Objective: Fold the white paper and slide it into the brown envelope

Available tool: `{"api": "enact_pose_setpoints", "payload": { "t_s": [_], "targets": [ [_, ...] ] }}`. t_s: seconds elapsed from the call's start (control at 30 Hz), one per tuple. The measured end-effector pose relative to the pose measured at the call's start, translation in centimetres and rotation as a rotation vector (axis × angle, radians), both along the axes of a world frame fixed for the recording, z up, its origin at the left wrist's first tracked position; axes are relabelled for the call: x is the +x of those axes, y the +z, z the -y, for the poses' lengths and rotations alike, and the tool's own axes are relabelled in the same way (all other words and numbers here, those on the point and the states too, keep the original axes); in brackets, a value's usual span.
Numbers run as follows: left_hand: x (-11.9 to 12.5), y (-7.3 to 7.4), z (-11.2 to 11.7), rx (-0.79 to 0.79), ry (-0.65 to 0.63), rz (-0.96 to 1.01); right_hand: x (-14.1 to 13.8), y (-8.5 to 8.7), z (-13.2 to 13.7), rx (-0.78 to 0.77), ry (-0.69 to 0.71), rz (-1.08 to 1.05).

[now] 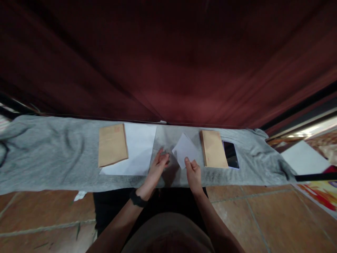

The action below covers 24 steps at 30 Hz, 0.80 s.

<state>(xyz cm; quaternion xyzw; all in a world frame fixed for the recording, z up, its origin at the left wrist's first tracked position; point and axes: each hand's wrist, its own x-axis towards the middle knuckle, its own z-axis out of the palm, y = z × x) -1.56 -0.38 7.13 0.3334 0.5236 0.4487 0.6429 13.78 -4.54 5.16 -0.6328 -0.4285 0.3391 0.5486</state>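
Note:
My right hand (194, 173) pinches a folded sheet of white paper (184, 149) by its lower edge, thumb on top. The paper is turned at an angle above the grey cloth. To its left, my left hand (160, 162) holds nothing, its fingers apart and a little blurred. Right of the paper is a stack of brown envelopes (214, 149). On the left lie more brown envelopes (112, 145), the top one with a small reddish mark. They partly cover large white sheets (140, 149), whose edge is near my left hand.
A phone (231, 154) with a dark screen lies partly under the right stack. The grey cloth (65, 151) covers a narrow table against a dark red curtain (168, 70). A white board-like thing (305, 157) is at the far right. A paper scrap (80, 195) lies on the tiled floor.

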Motion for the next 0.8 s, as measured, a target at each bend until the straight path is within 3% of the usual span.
{"api": "enact_pose_setpoints", "payload": {
  "t_s": [0.13,0.27,0.43,0.6,0.8],
  "targets": [
    [0.4,-1.9,0.6,-0.014,-0.132,-0.007,-1.3,-0.1,-0.6,-0.071,0.002,-0.579],
    [0.6,-3.6,-0.2,0.081,-0.156,-0.133,-1.5,-1.4,-0.5,-0.104,0.004,-0.661],
    [-1.2,-4.9,-2.7,0.23,-0.277,-0.539,1.0,-4.1,-0.7,-0.108,-0.165,-0.56],
    [-2.3,-4.5,-3.8,0.326,-0.406,-0.854,3.0,-6.1,-0.8,-0.144,-0.115,-0.384],
    [-2.3,-3.8,-4.4,0.339,-0.505,-0.95,3.6,-6.0,0.0,0.007,-0.018,0.334]
  ]
}}
